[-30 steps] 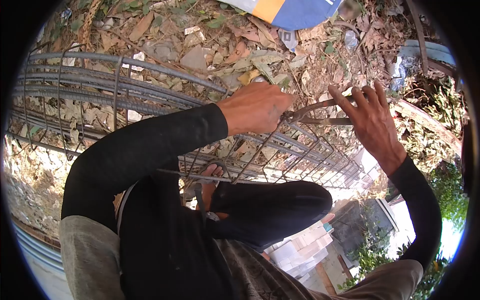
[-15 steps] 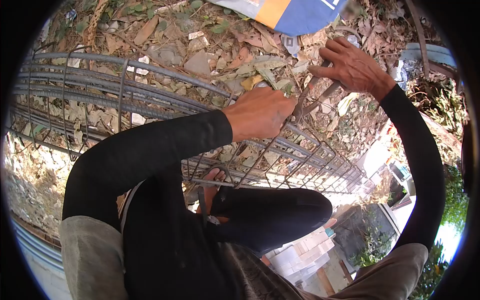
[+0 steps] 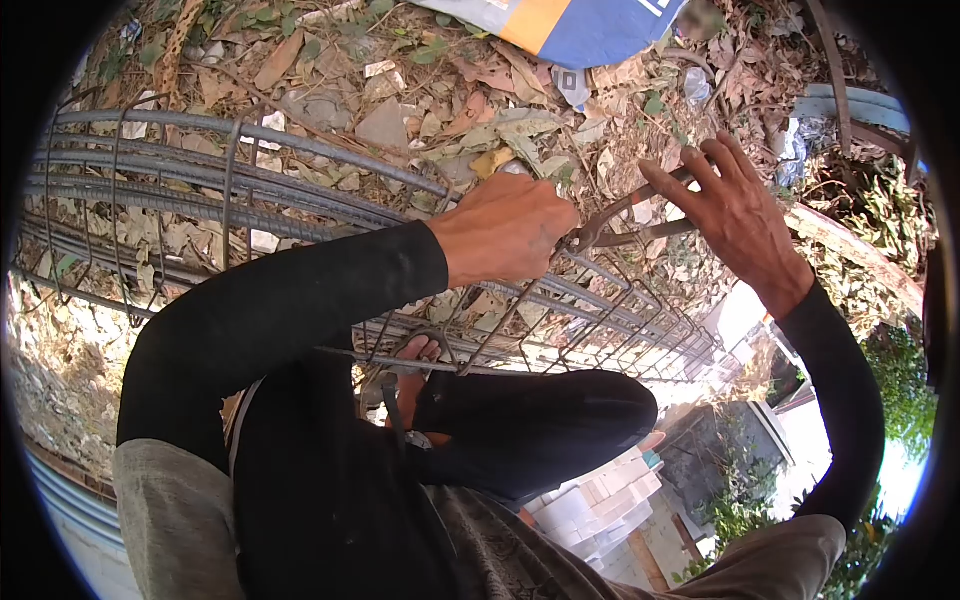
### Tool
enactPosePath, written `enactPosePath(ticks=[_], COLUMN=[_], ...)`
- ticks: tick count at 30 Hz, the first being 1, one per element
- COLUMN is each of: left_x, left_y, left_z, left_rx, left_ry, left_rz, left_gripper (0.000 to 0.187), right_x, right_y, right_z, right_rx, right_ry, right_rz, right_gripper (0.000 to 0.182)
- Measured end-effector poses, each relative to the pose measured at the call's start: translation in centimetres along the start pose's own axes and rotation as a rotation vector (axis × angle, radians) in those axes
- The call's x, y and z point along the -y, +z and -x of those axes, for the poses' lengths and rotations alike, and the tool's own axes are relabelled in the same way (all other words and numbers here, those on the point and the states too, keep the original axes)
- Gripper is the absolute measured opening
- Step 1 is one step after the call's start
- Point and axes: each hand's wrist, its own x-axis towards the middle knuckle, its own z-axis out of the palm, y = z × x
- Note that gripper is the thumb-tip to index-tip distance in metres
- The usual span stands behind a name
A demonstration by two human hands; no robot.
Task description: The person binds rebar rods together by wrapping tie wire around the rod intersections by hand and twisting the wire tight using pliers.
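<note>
My left hand (image 3: 512, 228) is closed in a fist over the rebar cage (image 3: 300, 195), at a joint of bars and stirrups. What lies inside its fingers is hidden. Beside its knuckles are the jaws of a pair of pincers (image 3: 625, 208), with the handles spread apart toward the right. My right hand (image 3: 738, 215) is at the handle ends, thumb and fingers loosely around them and partly spread. The jaws meet the cage close to the left fist; whether they bite on a wire cannot be made out.
Dry leaves and rubble (image 3: 400, 120) cover the ground beyond the cage. A blue and orange sack (image 3: 590, 30) lies at the top. My bent leg (image 3: 540, 430) and foot are close under the cage. Pale blocks (image 3: 600, 500) are stacked at the lower right.
My right hand has swung down and toward me with the pincers' handles, its fingers now more spread. The pincers' jaws and my left fist have shifted slightly left.
</note>
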Motion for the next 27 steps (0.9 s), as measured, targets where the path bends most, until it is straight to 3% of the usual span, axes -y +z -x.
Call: enactPosePath(ticks=[2, 3, 6, 11, 16, 20, 25, 27], left_x=[-0.2, -0.1, 0.2, -0.8, -0.1, -1.3, -0.6, -0.4], left_y=[-0.4, -0.1, 0.3, -0.1, 0.1, -0.3, 0.2, 0.6], left_z=[0.0, -0.1, -0.1, 0.1, 0.3, 0.1, 0.4, 0.7], left_rx=[0.019, 0.006, -0.028, -0.062, -0.074, -0.026, -0.08, -0.104], left_ry=[-0.009, 0.003, 0.016, -0.035, -0.052, -0.073, 0.013, 0.046], left_rz=[0.0, 0.008, 0.022, 0.043, 0.012, -0.042, -0.014, -0.022], left_gripper=[0.009, 0.015, 0.032, 0.052, 0.05, 0.054, 0.054, 0.052], right_x=[2.5, 3.2, 2.4, -4.6, -6.3, -4.8, -3.6, -3.8], right_y=[-1.6, -2.0, -2.8, 3.1, 7.3, 6.8, 3.5, 1.1], right_z=[1.8, 2.2, 1.7, -3.7, -9.1, -5.4, -1.9, -2.1], right_rx=[0.161, 0.073, 0.109, -0.099, -0.15, 0.139, 0.204, 0.462], right_ry=[0.16, 0.161, 0.135, -0.239, -0.457, -0.222, -0.022, 0.017], right_rz=[-0.12, -0.054, -0.027, -0.027, -0.152, -0.274, -0.452, -0.448], right_gripper=[0.07, 0.062, 0.052, 0.038, 0.041, 0.049, 0.039, 0.038])
